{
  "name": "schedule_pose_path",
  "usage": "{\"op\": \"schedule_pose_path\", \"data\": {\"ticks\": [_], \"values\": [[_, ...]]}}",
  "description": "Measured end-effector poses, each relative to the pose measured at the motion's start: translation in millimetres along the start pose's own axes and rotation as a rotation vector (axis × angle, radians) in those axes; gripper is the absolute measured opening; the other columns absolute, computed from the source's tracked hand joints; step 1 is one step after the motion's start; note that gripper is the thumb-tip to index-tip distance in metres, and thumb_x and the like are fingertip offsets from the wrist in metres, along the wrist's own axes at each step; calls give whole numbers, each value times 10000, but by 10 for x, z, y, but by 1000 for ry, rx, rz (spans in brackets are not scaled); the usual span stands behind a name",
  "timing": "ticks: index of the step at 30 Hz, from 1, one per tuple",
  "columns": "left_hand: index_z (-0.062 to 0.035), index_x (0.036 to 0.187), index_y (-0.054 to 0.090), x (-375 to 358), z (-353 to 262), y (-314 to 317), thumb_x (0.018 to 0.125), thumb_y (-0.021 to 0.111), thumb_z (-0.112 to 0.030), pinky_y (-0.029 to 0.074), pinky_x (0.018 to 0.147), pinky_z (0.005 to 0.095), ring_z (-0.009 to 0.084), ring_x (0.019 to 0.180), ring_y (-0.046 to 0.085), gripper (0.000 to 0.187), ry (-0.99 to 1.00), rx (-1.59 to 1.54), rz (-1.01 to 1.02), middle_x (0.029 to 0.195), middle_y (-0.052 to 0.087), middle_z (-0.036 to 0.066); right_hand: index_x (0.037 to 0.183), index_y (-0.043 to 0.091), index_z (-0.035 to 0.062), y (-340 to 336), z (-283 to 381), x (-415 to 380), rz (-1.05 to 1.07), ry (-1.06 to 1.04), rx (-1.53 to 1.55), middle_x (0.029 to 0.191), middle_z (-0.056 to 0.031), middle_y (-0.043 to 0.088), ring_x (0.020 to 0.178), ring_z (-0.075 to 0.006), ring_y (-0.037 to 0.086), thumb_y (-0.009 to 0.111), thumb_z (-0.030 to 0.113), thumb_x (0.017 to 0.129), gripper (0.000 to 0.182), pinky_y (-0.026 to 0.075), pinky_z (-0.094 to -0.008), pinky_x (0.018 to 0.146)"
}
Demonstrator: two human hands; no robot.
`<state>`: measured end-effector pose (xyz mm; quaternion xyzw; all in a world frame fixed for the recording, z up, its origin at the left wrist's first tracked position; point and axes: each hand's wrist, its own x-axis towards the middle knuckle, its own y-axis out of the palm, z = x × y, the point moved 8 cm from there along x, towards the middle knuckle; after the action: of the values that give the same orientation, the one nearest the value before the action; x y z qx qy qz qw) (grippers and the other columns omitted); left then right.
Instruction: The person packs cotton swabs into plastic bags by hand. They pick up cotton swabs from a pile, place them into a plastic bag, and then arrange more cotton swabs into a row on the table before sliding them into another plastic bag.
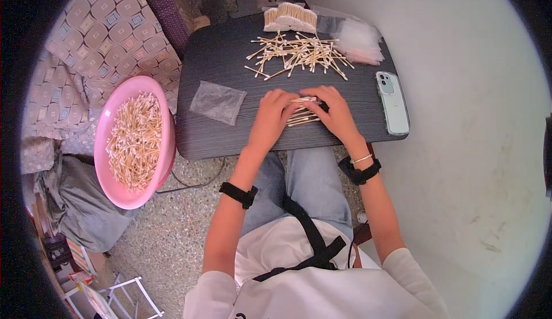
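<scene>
Near the front edge of the dark table, my left hand (273, 115) and my right hand (333, 112) close in from both sides on a small bunch of cotton swabs (303, 119). The swabs lie sideways, roughly parallel, with their ends between my fingers. Part of the bunch is hidden under my fingers. Just beyond my hands is a loose, criss-crossed heap of cotton swabs (302, 54). Left of my left hand lies a flat clear plastic bag (218, 102).
Packed bundles of swabs (290, 18) stand at the table's (192, 138) back edge. A stack of clear bags (357, 40) lies at the back right, a phone (393, 103) at the right edge. On the left is a pink basin (102, 146) full of swabs. A wall (471, 146) rises on the right.
</scene>
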<state>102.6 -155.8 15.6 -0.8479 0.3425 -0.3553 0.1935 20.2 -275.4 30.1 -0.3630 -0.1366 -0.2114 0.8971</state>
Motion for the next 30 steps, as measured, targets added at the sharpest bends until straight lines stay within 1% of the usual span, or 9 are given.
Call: {"op": "schedule_pose_path", "data": {"ticks": [4,6,9,13,16,22,24,27,30], "values": [[-36,1024,672,88,105,25,889,637,-116,458,803,383,302,885,585,161,-113,-195,60,912,631,118,987,700,56,47,-139,53,23,41,-30,926,-68,623,874,-245,557,664,207,886,185,454,-350,783],[-30,1015,672,128,53,-22,899,625,-112,456,787,381,307,867,582,149,-56,-117,12,893,626,122,984,702,80,64,-171,106,49,73,-96,943,-64,623,919,-264,564,654,265,892,212,464,-374,795],[-19,983,666,128,26,-34,905,617,-119,447,768,398,314,848,556,137,-7,-42,-32,864,599,121,990,710,109,79,-239,145,25,66,-129,950,-36,617,920,-253,567,652,300,891,223,476,-369,784],[-16,960,662,108,33,-20,908,612,-123,441,760,416,320,840,537,129,-8,12,-67,855,587,120,995,716,131,40,-68,103,-16,-34,-153,971,-20,614,936,-246,563,669,322,873,232,482,-358,784],[-15,958,655,107,21,0,911,608,-123,441,768,424,323,848,538,127,-24,40,-45,874,585,122,995,718,136,59,-143,98,-14,-30,-171,972,-16,614,945,-241,557,680,326,861,236,485,-357,779],[-24,1051,634,100,-18,-6,898,615,-121,453,820,410,330,932,548,182,-32,9,-3,971,581,136,977,712,116,61,-202,83,8,36,-139,932,-27,608,917,-245,556,686,310,855,231,478,-356,773],[-29,1079,631,95,-4,-14,898,611,-116,453,840,408,330,958,549,201,-39,-22,-41,991,583,136,975,707,107,70,-233,81,37,73,-139,922,-32,607,903,-249,558,682,300,858,227,474,-358,773],[-32,1108,621,87,43,1,904,599,-101,450,856,414,331,972,550,217,-15,8,-18,1009,588,134,1037,692,113,56,-200,85,16,40,-115,930,-48,606,893,-260,562,671,289,868,245,470,-364,775],[-31,1108,615,83,61,7,909,588,-88,452,852,417,337,962,554,209,-26,5,5,1004,593,137,1128,668,134,32,-163,95,-12,49,-41,996,-56,628,926,-266,565,663,279,870,296,476,-373,804]]}}
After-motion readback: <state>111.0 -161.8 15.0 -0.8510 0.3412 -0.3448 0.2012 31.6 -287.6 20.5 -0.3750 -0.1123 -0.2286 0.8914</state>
